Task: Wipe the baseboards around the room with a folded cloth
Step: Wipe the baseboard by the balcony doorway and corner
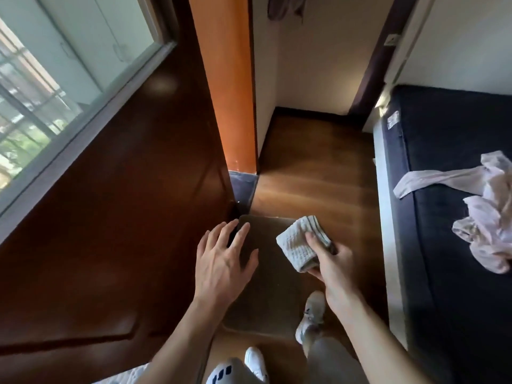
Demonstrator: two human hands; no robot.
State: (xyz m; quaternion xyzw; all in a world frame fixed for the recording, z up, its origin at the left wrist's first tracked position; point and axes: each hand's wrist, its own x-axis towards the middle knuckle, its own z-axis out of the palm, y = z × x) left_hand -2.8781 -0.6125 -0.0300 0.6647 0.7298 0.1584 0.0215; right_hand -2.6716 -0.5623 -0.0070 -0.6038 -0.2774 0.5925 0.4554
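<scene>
One wide-angle view, worn on the head, looks forward and steeply down at the dark mat [277,286] from above and just behind it; brown door [110,217] left of the mat, bed [457,245] right.

wood floor [313,167] | dark mat [274,289] | bed [454,151] w/ crumpled clothes [482,217]

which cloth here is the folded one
The white waffle cloth gripped in the right hand; the pinkish garment on the bed lies crumpled.
</scene>
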